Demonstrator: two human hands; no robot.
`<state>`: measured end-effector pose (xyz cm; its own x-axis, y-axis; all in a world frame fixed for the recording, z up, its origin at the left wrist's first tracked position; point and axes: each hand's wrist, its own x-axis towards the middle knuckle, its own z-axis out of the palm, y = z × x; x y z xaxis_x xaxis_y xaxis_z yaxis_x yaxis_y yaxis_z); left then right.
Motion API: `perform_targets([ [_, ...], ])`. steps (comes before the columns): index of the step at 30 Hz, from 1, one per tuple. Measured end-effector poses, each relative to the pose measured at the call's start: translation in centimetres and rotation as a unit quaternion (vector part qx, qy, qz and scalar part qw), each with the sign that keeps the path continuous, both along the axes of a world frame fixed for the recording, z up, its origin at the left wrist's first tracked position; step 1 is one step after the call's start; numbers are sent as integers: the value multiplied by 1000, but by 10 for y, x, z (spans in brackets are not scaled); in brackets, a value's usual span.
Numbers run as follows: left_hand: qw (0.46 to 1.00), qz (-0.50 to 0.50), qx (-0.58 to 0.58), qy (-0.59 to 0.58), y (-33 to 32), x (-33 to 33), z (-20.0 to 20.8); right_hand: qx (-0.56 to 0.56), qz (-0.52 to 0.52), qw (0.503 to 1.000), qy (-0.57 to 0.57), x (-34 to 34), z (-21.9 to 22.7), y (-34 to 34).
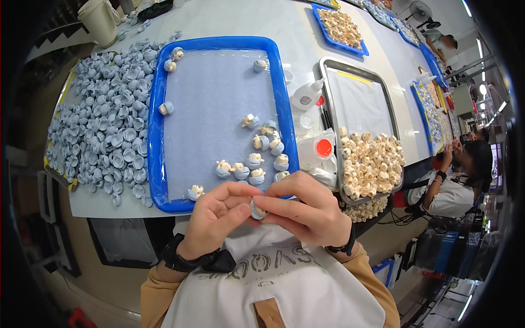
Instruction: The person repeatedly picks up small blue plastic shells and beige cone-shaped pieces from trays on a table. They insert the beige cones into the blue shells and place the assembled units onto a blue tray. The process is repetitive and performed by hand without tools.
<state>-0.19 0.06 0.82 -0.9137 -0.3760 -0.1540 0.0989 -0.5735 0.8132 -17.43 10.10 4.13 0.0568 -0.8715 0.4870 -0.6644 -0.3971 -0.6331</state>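
My left hand and my right hand meet in front of my chest, at the near edge of a blue-rimmed tray. Between their fingertips they pinch a small doll head with a light blue hair piece; my fingers partly cover it. Several similar cream heads with blue hair lie in the tray, mostly near its right front corner, such as one doll head. Another doll head rests by the front rim, close to my left hand.
Loose blue hair shells are heaped on the left. To the right, a metal tray holds cream hollow head pieces. Between the trays stand a white squeeze bottle and a red-topped container. A co-worker sits at far right.
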Motion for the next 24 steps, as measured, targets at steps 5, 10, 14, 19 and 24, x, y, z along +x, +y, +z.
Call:
perform_targets([
  [5, 1000, -4, 13, -5, 5, -3, 2, 0, -47, 998, 37, 10, -4, 0],
  [10, 989, -5, -133, -57, 1, 14, 18, 2, -50, 995, 85, 16, -14, -7],
  [14, 851, 247, -443, -136, -10, 89, 33, 72, -87, 986, 124, 15, -5, -29],
  [19, 574, 336, -571, -481, -55, 158, -13, 101, -171, 949, 243, 22, -9, -69],
  [24, 507, 341, -584, -534, -65, 149, -46, 111, -132, 971, 169, 26, 9, -42],
])
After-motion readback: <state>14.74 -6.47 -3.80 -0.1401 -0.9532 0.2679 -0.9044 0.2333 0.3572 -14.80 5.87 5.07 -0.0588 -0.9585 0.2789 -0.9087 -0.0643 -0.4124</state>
